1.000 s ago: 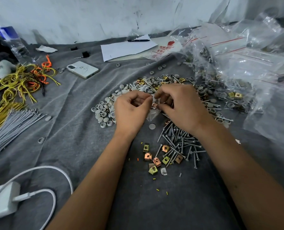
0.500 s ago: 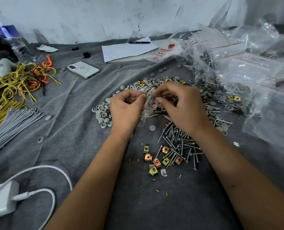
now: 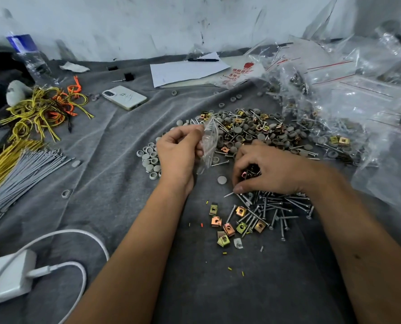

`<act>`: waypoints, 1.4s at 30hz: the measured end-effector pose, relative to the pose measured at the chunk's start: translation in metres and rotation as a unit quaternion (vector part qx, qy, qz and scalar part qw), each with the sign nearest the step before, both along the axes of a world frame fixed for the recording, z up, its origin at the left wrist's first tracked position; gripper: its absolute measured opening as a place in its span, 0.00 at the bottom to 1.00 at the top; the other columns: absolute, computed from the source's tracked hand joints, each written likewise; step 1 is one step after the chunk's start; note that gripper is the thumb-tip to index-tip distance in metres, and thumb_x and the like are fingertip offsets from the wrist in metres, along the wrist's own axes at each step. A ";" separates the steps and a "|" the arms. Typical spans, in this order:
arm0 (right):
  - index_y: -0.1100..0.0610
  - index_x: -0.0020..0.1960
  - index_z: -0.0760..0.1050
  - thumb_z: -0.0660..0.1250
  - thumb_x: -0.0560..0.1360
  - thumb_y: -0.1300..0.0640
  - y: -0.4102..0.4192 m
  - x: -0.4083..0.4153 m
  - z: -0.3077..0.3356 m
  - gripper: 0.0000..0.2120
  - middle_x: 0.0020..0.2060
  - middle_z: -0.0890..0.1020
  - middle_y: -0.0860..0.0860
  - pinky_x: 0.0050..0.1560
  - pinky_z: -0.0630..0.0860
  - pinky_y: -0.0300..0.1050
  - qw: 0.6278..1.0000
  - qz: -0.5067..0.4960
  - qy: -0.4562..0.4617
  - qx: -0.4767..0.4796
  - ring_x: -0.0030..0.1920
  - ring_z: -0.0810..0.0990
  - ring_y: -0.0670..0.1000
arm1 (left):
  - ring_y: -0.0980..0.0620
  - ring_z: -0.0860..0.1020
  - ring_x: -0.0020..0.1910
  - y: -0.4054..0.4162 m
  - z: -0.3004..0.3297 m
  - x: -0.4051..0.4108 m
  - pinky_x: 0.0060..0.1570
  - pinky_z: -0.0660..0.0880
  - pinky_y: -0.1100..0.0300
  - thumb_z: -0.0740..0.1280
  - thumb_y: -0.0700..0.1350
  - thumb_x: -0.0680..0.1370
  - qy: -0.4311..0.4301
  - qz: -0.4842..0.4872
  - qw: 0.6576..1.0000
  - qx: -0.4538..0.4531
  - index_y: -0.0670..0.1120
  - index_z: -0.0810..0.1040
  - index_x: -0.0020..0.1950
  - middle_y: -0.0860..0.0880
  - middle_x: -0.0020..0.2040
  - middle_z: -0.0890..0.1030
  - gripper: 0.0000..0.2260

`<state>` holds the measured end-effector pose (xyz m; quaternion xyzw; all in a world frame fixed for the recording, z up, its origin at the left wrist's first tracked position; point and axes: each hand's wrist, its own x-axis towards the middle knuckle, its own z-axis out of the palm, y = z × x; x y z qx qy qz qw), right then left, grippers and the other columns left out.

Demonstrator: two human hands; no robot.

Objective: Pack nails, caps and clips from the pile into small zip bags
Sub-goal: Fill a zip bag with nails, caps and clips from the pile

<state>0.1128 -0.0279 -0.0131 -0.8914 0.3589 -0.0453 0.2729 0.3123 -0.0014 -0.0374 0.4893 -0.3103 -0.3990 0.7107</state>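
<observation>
The left hand (image 3: 179, 153) pinches a small zip bag (image 3: 209, 143) upright while the right hand (image 3: 268, 170), fingers curled, gathers nails (image 3: 274, 206) beneath its fingertips, seemingly the filling step; next, probably dropping them into the bag's mouth.

Bare cloth (image 3: 115, 183) leftward; filled bags (image 3: 349, 108) crowd right.

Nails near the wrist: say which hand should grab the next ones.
Right. The right hand already hangs over the nails, fingers curled down; the left hand is holding the small zip bag.
</observation>
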 end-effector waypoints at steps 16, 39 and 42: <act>0.46 0.44 0.81 0.75 0.76 0.53 -0.002 0.000 0.002 0.04 0.41 0.84 0.43 0.45 0.77 0.38 0.975 -0.137 -0.172 -0.043 0.42 0.81 0.39 | 0.57 0.71 0.25 0.002 0.002 -0.002 0.27 0.71 0.65 0.71 0.32 0.78 -0.014 -0.005 1.000 0.004 0.40 0.85 0.42 0.51 0.29 0.80 0.07; 0.52 0.53 0.87 0.77 0.74 0.62 0.012 0.022 0.001 0.10 0.45 0.85 0.41 0.51 0.74 0.29 0.945 -0.126 -0.281 -0.110 0.48 0.83 0.37 | 0.56 0.76 0.26 0.005 -0.001 -0.006 0.28 0.73 0.64 0.74 0.34 0.76 -0.205 -0.026 0.978 -0.030 0.44 0.85 0.42 0.48 0.29 0.82 0.07; 0.53 0.52 0.86 0.77 0.74 0.61 0.013 0.023 0.002 0.09 0.45 0.85 0.41 0.48 0.73 0.27 0.927 -0.150 -0.318 -0.127 0.46 0.82 0.38 | 0.54 0.77 0.29 0.003 -0.001 -0.003 0.32 0.75 0.62 0.74 0.34 0.77 -0.174 0.005 0.984 -0.030 0.43 0.86 0.43 0.46 0.33 0.84 0.06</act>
